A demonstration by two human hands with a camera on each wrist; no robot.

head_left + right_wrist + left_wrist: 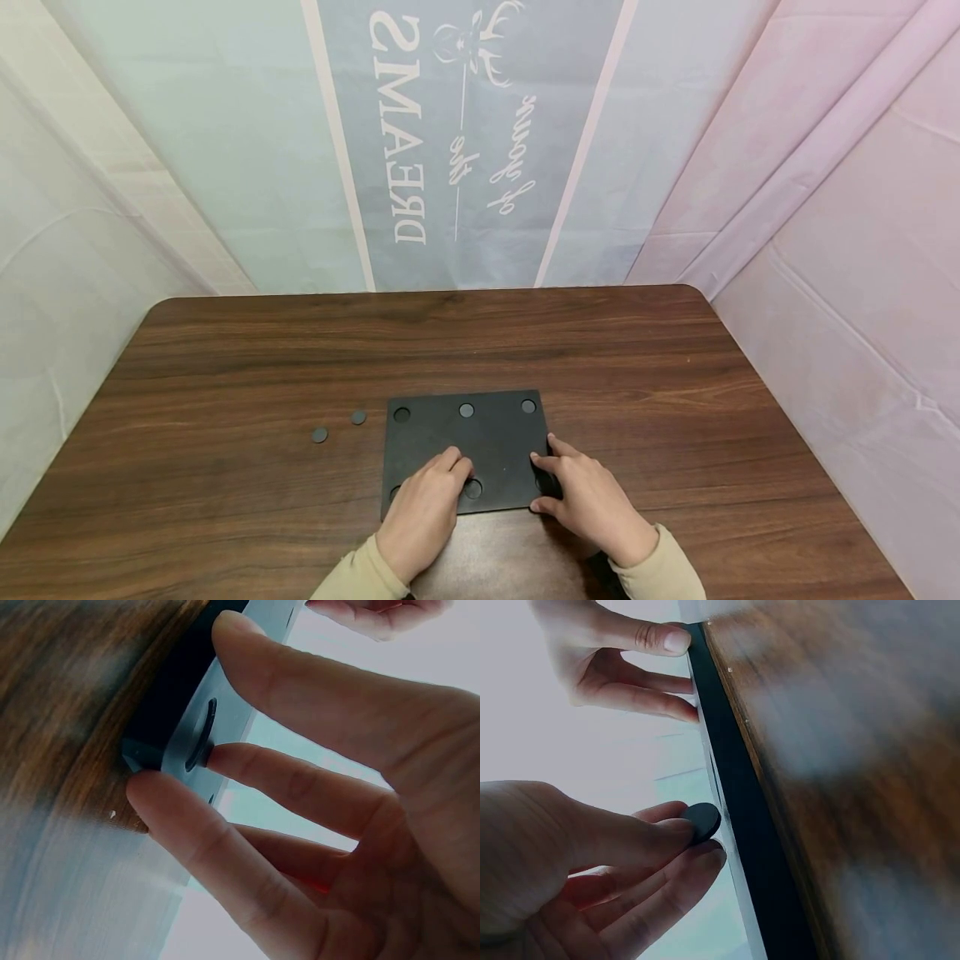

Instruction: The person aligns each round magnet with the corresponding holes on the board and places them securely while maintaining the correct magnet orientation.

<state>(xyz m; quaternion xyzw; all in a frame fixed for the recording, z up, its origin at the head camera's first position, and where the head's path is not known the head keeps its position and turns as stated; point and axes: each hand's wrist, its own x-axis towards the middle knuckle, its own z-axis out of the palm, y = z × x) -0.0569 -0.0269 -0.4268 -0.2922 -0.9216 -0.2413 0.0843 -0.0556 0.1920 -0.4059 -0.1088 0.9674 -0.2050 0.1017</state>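
Note:
A flat black board (502,450) with round recesses lies near the table's front edge. My left hand (426,504) is over its near left part and pinches a small dark disc (703,823) between thumb and fingers, just off the board's edge in the left wrist view. My right hand (588,492) grips the near right corner, thumb on the near edge and another finger on the side. One more fingertip touches a round recess (201,739) there; whether a disc lies in it, I cannot tell. Lighter discs fill the far middle recess (467,411) and far right recess (528,407).
Two loose grey discs, a nearer one (320,435) and a farther one (358,417), lie left of the board on the brown wooden table (225,358). The far left recess (402,414) looks dark. A printed cloth (480,142) hangs behind the table.

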